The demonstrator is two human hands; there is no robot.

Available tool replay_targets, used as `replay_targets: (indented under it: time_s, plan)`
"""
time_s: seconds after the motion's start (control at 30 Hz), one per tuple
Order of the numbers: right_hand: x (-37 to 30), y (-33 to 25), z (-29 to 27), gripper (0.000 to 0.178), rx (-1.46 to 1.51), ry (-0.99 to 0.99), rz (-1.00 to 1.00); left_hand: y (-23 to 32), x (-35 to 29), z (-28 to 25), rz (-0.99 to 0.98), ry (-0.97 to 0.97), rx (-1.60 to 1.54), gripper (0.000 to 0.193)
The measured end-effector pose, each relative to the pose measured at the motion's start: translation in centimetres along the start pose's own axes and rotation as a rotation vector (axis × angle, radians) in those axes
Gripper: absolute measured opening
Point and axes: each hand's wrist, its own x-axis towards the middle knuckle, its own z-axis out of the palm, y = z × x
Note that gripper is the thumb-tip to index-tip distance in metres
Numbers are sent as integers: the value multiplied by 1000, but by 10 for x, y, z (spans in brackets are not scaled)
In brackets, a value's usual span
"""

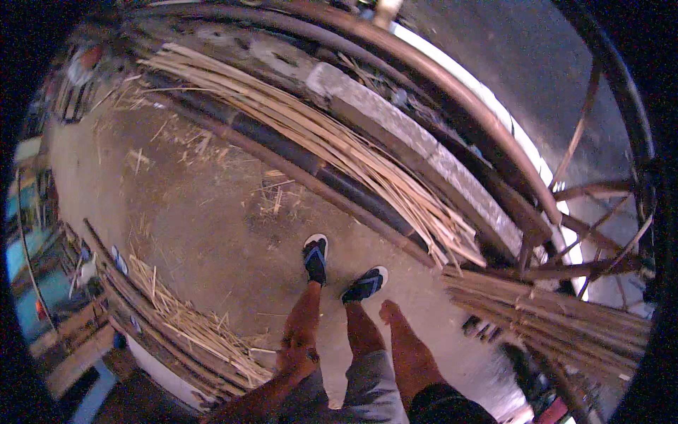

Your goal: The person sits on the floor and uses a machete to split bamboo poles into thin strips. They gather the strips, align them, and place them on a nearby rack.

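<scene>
My left hand point(298, 359) hangs in front of my left leg, just above the knee. Its fingers look blurred, and whether anything is in them cannot be made out. To the right of my right leg, my right hand point(390, 311) hangs low over the floor, its fingers foreshortened and hidden. Nearest to it is the dark sandal point(365, 284) with blue straps on my right foot. A matching sandal point(316, 258) is on my left foot. Ahead, a long bundle of split bamboo strips point(311, 138) lies along dark poles point(282, 134), apart from both hands.
A rough concrete beam point(424, 145) runs behind the strips. Thick brown poles point(487, 113) curve past it. At right lies a stack of thin sticks point(551, 311). More strips point(187, 314) rest beside poles at lower left. Bamboo scraps point(277, 194) litter the dirt floor point(212, 240).
</scene>
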Motion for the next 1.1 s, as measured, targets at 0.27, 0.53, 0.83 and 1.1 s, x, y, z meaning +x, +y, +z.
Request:
replay_targets:
  time_s: [0.27,0.53,0.83,1.1]
  plan:
    - [54,12,-148,64,628,145,807,0,9,4,61,31,325,50]
    - [129,48,-278,56,302,651,707,26,4,-33,118,-17,266,48]
    - [223,69,-346,82,116,789,485,40,4,-52,125,17,336,49]
    - [230,83,-346,90,66,669,515,12,10,-36,113,44,241,59]
